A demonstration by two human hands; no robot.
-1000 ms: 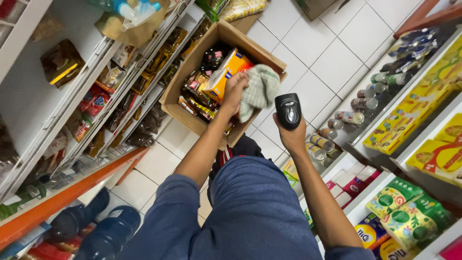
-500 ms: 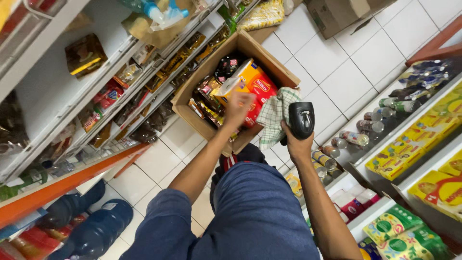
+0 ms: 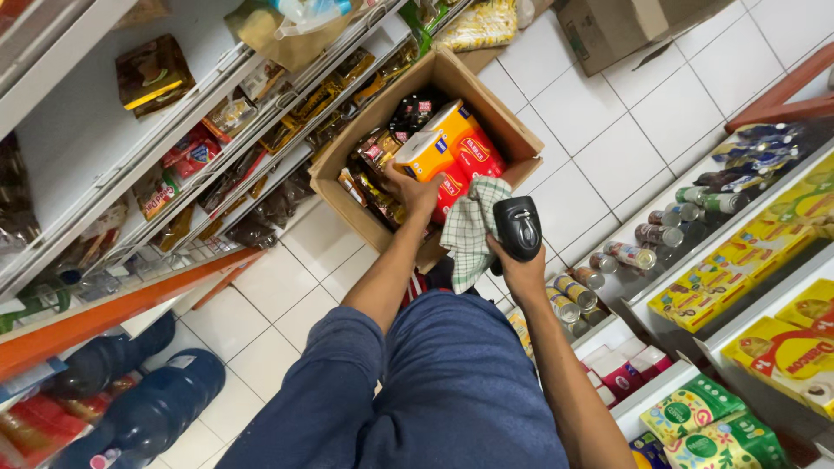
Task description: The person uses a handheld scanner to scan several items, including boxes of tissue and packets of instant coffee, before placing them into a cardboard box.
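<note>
Head view: a cardboard box (image 3: 365,187) is seen on the white tiled floor (image 3: 608,148), set against the foot of the shelves (image 3: 130,174) on the left. The left hand (image 3: 408,193) is reached down into the box, and its fingers are closed on an orange pack (image 3: 427,155), which is tilted and rests against a red pack (image 3: 473,156) just beside it (dark packets are crowded into the rest of the box). The right hand (image 3: 519,265) is held near the box's right side, and its fingers are wrapped around the handle of a black scanner (image 3: 518,226), whose head is turned up toward the camera. A checked cloth (image 3: 469,230) is draped between the two hands, touching the scanner's left side and overlapping the box's edge; which hand holds it cannot be told. Blue trousers (image 3: 452,391) fill the lower middle. On the right, lower shelves hold rows of cans (image 3: 643,256) and yellow cartons (image 3: 721,269). A second closed box (image 3: 608,30) stands on the floor further off, well apart from the hands.
</note>
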